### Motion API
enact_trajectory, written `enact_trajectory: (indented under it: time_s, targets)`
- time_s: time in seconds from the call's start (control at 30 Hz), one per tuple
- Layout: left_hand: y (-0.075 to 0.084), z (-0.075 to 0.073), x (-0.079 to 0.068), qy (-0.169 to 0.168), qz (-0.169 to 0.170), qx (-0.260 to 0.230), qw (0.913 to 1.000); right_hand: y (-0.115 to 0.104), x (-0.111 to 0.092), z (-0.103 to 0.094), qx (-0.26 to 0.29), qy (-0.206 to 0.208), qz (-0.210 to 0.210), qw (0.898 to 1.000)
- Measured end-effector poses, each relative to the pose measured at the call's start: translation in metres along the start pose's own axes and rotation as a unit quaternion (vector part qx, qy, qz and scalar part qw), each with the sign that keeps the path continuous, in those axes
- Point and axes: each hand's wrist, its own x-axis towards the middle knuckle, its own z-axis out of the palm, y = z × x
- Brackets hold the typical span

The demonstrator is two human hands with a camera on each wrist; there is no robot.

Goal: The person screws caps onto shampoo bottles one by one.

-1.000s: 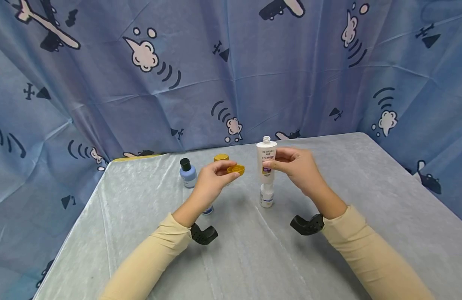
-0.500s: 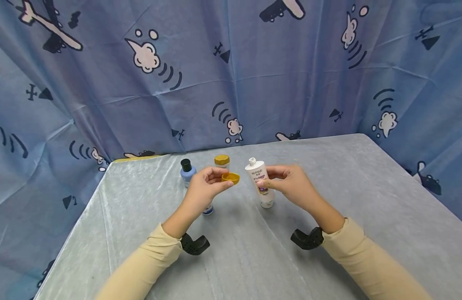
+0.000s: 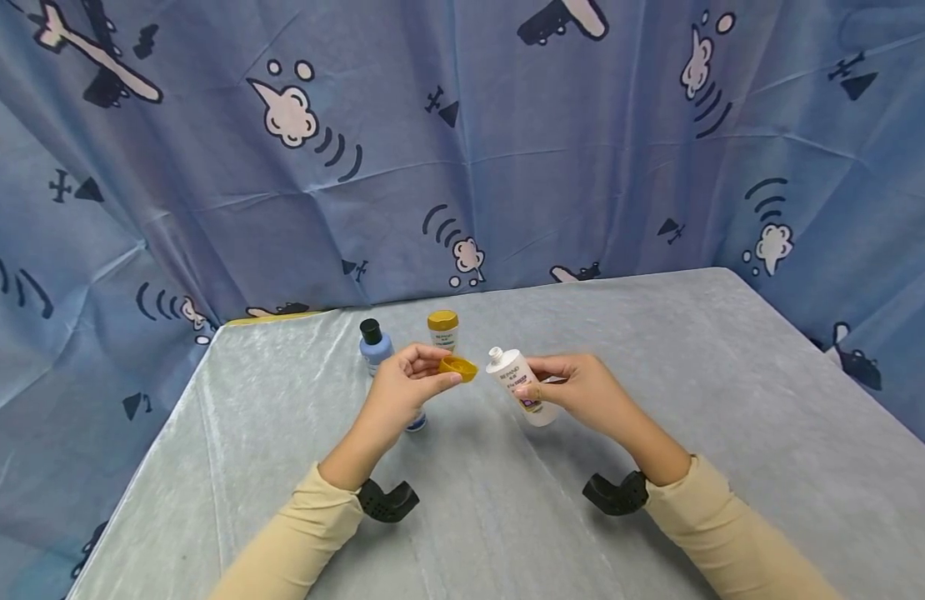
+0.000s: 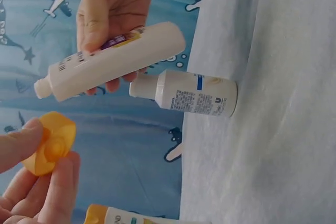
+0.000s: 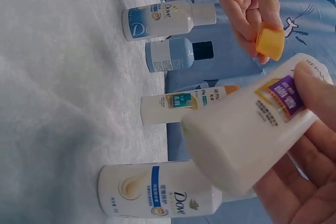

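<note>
My left hand [image 3: 395, 387] pinches a yellow bottle cap [image 3: 459, 367] between thumb and fingers, its hollow side showing. Facing it, my right hand [image 3: 582, 387] grips a white shampoo bottle [image 3: 517, 379], off the table and tilted. The bottle's bare threaded neck [image 4: 42, 88] points toward the cap, with a small gap between them. In the right wrist view the bottle's purple label [image 5: 286, 94] shows beside my thumb. Behind the held bottle, a white Dove bottle [image 5: 152, 192] stands on the table; the head view largely hides it.
A blue bottle with a black top [image 3: 376, 343] and a gold-capped white bottle [image 3: 443, 327] stand at the back. Another Dove bottle [image 5: 160, 19] is mostly hidden by my left hand in the head view. A patterned blue curtain [image 3: 462, 150] hangs behind the grey-covered table [image 3: 695, 350].
My right hand has lowered the white bottle and tilted its neck to the left. My left hand has come down slightly with the yellow cap, whose tilt has changed.
</note>
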Motion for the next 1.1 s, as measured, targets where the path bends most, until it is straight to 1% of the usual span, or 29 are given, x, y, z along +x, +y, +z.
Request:
enact_trajectory:
  time_s: [0.23, 0.5, 0.63, 0.87, 0.97, 1.1]
  targets:
    - [-0.001, -0.004, -0.001, -0.024, 0.01, -0.007, 0.9996, 0.003, -0.001, 0.004, -0.009, -0.003, -0.001, 1.0]
    - [-0.006, -0.005, -0.002, -0.049, 0.021, -0.033, 0.9981, 0.005, -0.001, 0.012, -0.022, -0.019, -0.02, 0.999]
    - [-0.007, -0.004, -0.003, -0.061, 0.028, -0.03, 0.9973, 0.005, -0.001, 0.014, -0.033, -0.025, -0.02, 0.999]
    - [-0.006, -0.001, -0.003, -0.045, 0.003, -0.043, 0.9981, 0.008, -0.001, 0.017, -0.034, -0.028, -0.042, 0.998]
    - [-0.007, -0.002, -0.003, -0.048, 0.008, -0.04, 0.998, 0.008, -0.001, 0.018, -0.042, -0.03, -0.059, 0.997]
    - [-0.008, -0.002, -0.004, -0.06, 0.025, -0.024, 0.9976, 0.007, -0.002, 0.019, -0.059, -0.036, -0.073, 0.995]
